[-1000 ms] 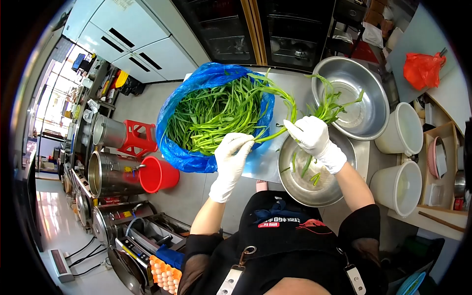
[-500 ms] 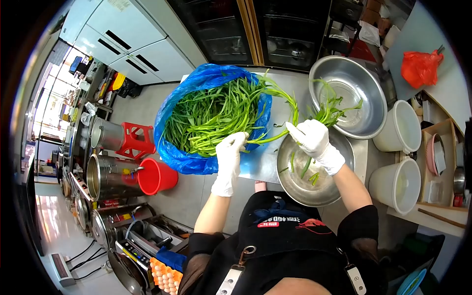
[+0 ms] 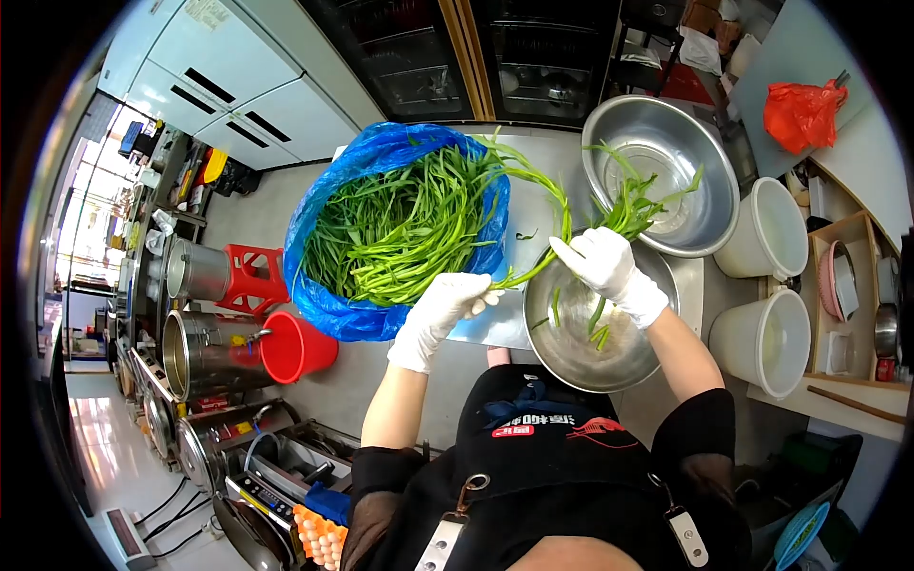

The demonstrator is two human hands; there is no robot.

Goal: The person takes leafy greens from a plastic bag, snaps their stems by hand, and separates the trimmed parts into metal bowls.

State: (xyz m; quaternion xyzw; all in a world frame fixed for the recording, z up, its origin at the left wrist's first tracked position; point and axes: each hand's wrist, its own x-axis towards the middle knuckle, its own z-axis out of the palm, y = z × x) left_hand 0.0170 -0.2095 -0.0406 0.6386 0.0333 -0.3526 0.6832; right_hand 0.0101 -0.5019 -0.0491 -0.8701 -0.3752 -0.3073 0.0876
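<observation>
My left hand (image 3: 447, 309), in a white glove, is closed at the near edge of the blue plastic bag (image 3: 328, 322), with its fingertips pinching the end of a green stem. Long leafy greens that look like water spinach (image 3: 409, 228) fill the bag. My right hand (image 3: 607, 266), also gloved, grips a bunch of water spinach stems above the near metal basin (image 3: 628, 369). Leaves stick out beyond that hand, and long stems arc back toward the bag. A few short stem pieces (image 3: 598, 335) lie in the near basin.
A second metal basin (image 3: 709, 195) stands beyond the near one, on the metal table (image 3: 533, 228). White buckets (image 3: 762, 343) are at the right, beside a wooden box (image 3: 852, 333). Left of the table are a red bucket (image 3: 297, 347), a red stool (image 3: 255, 278) and steel pots (image 3: 211, 352).
My left hand has moved slightly down, and its grasp on the stem end looks a little lower. The right hand keeps its bunch over the basin. The whole view has shifted slightly.
</observation>
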